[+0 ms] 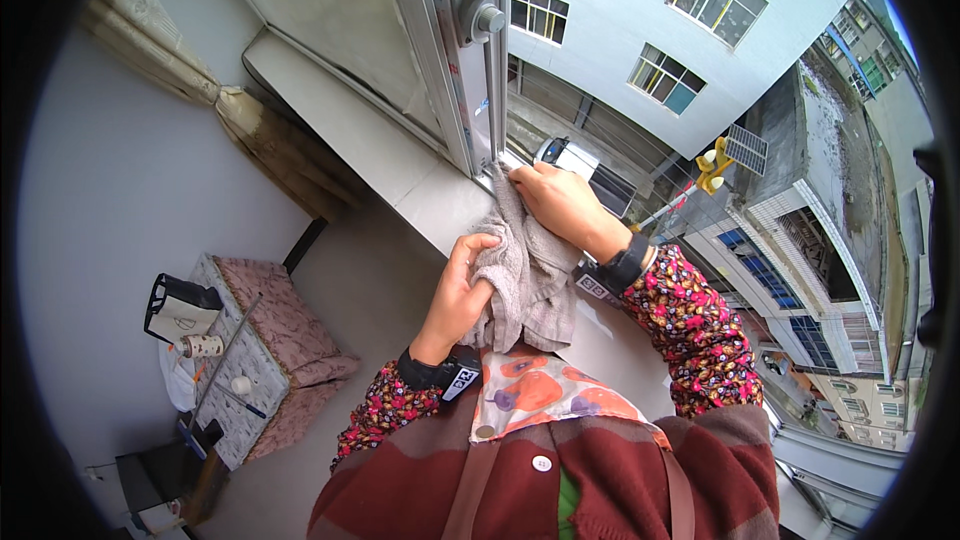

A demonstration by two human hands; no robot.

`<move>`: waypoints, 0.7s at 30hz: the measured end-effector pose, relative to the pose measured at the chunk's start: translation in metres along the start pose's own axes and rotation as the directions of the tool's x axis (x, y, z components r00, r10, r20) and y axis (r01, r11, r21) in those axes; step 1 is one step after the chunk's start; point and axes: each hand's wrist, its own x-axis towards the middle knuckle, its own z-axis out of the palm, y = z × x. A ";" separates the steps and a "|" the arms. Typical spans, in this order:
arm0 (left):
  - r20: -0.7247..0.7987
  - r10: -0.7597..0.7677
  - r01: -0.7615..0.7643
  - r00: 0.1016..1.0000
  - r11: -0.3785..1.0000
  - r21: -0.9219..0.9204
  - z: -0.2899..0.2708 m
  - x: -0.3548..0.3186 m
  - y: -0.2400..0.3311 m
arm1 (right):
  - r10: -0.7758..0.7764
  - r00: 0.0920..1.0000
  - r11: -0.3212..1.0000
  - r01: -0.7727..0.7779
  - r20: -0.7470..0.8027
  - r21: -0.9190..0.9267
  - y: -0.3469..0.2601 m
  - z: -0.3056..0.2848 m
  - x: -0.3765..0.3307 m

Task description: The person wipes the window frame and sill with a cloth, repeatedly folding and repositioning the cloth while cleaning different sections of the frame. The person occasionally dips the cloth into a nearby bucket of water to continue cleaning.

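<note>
A: Head view, only one logged. Grey cloth (525,280) sits at the sill (400,175), bunched between both hands, its top corner pushed into the bottom of the window frame (450,70) where the sliding track meets the sill.

B: Hand states?

A: Left hand (458,295) is curled onto the cloth's left edge, thumb and fingers pinching a fold of it. Right hand (565,205) lies on top of the cloth's upper end, fingers pressed together and bearing down on it at the frame corner. Both wrists carry dark bands; sleeves are floral.

B: Step in hand, as you read it?

A: My judgement: wiping the lower corner of the frame, with the right hand doing the rubbing and the left gathering slack. The pane is slid open; buildings (700,30) and a parked vehicle (575,160) show far below.

B: What does the next move call for?

A: I'd say a firm hold on the fold by the left, so the cloth cannot slip out over the open edge, and pressure from the right kept along the track. Room side: curtain (200,80) at upper left, a cushioned seat (285,340) by the wall with a black bag (180,305) beside it.
</note>
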 end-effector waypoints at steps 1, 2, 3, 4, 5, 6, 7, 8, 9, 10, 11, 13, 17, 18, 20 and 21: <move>-0.027 0.003 -0.004 1.000 1.000 -0.011 0.002 0.001 -0.002 | -0.041 0.998 0.999 0.042 -0.048 0.006 0.001 0.003 0.002; -0.038 0.022 -0.023 0.999 0.999 -0.026 0.003 0.004 -0.003 | -0.051 0.995 0.999 0.052 -0.088 0.015 0.001 0.007 0.008; -0.057 0.001 -0.001 0.998 1.000 -0.012 0.004 0.006 -0.005 | 0.008 1.000 1.000 -0.008 -0.010 0.001 0.002 0.010 0.013; -0.058 -0.004 0.004 0.998 1.000 -0.002 0.003 0.010 -0.006 | 0.012 1.000 1.000 -0.012 0.008 0.004 0.003 0.012 0.017; -0.071 -0.001 0.002 0.998 1.000 0.004 0.001 0.012 -0.006 | 0.036 0.999 0.999 -0.036 0.033 -0.003 0.004 0.013 0.020; -0.049 -0.012 0.013 0.999 1.000 0.012 -0.001 0.013 -0.006 | 0.040 0.998 0.997 -0.042 0.038 0.059 0.005 0.011 0.021; -0.008 -0.011 0.011 1.000 0.999 0.036 -0.004 0.012 -0.005 | 0.026 0.997 0.998 -0.030 0.074 0.053 0.006 0.008 0.020; 0.037 0.000 -0.002 0.999 0.997 0.073 -0.008 0.010 -0.002 | 0.043 0.992 0.998 -0.047 0.122 0.032 0.006 0.003 0.017; 0.075 0.029 -0.037 0.997 0.994 0.106 -0.012 0.008 0.001 | 0.035 0.987 0.999 -0.041 0.156 0.034 0.007 -0.003 0.013; 0.121 0.019 -0.036 0.992 0.990 0.139 -0.015 0.004 0.003 | 0.024 0.988 0.999 -0.031 0.151 0.038 0.008 -0.011 0.003; 0.141 -0.019 0.004 0.990 0.995 0.103 -0.016 0.002 0.004 | 0.037 0.987 0.998 -0.043 0.156 0.035 0.009 -0.017 -0.003; 0.178 -0.075 0.073 0.981 0.997 0.018 -0.016 -0.003 0.004 | 0.002 1.000 0.990 0.000 -0.013 0.142 0.006 -0.019 -0.010; 0.068 -0.019 0.019 0.998 1.000 -0.006 -0.008 0.001 -0.004 | 0.001 0.998 0.991 0.006 -0.058 0.132 0.001 0.002 0.002; 0.016 -0.043 0.044 0.999 0.996 -0.075 -0.007 0.004 -0.007 | -0.005 0.998 0.992 0.012 -0.059 0.123 0.002 0.009 0.010; 0.020 -0.057 0.059 0.998 0.992 -0.110 -0.007 0.008 -0.010 | -0.006 0.997 0.994 0.015 -0.074 0.112 0.003 0.016 0.018; 0.017 -0.062 0.064 0.998 0.991 -0.121 -0.009 0.009 -0.010 | -0.022 1.000 0.990 0.024 -0.017 0.138 0.005 0.014 0.020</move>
